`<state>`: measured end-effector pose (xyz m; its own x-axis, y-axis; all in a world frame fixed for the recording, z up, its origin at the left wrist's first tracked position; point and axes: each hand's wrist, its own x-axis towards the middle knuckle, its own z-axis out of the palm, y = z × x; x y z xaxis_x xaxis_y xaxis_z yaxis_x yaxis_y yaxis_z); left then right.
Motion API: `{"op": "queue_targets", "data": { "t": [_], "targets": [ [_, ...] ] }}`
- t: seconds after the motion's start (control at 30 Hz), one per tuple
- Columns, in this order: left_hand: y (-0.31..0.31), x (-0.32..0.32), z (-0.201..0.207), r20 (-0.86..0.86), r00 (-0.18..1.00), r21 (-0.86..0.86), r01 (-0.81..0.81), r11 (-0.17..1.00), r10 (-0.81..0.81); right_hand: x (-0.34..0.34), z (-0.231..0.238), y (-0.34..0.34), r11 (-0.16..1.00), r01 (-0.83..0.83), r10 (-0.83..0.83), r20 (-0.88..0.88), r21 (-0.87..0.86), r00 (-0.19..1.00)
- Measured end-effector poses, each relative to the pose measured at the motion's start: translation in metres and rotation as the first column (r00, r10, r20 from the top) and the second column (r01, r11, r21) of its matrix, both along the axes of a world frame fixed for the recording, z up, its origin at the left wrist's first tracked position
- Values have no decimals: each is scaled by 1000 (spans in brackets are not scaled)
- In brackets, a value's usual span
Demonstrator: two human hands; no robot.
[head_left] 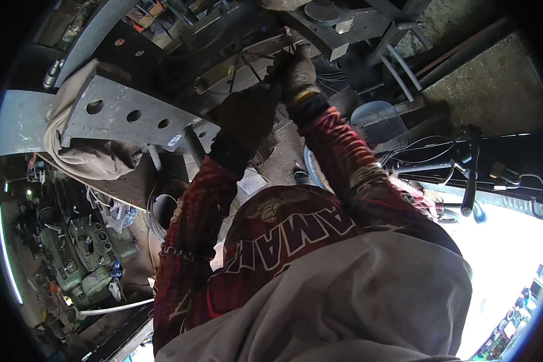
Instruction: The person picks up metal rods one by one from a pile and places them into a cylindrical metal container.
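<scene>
My two gloved hands are close together at the top centre, over a steel frame. My left hand (250, 114) is in a dark glove and deep shadow, so its fingers cannot be made out. Just right of it and farther off, my right hand (300, 75) wears a lighter, dirty glove with a yellowish cuff. Its fingers curl inward beside a long flat metal bar (244, 77); what they grip is too dark to name. A thin dark rod (251, 67) slants down toward the left hand across that bar.
At left lies a grey steel beam (117, 111) with round holes, a beige cloth (57, 130) draped over its end. A green machine (81, 253) stands lower left. To the right are a curved plastic container (377, 123), loose cables (425, 148) and metal tubes (397, 73).
</scene>
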<state>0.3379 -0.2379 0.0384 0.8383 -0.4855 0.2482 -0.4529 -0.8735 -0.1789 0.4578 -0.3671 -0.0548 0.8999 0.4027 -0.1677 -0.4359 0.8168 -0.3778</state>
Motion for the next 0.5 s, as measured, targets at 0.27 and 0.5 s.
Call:
{"op": "queue_targets", "data": {
  "t": [0.27, 0.5],
  "targets": [
    [-8, 6, -24, 149, 989, -23, 13, 1000, -9, -2, 18, 2, 976, 142, -145, -8, -167, 989],
    [-30, 28, -14, 11, 997, -139, -79, 987, 81, -13, 19, -20, 983, 37, -11, 147, -177, 989]
  ]
}}
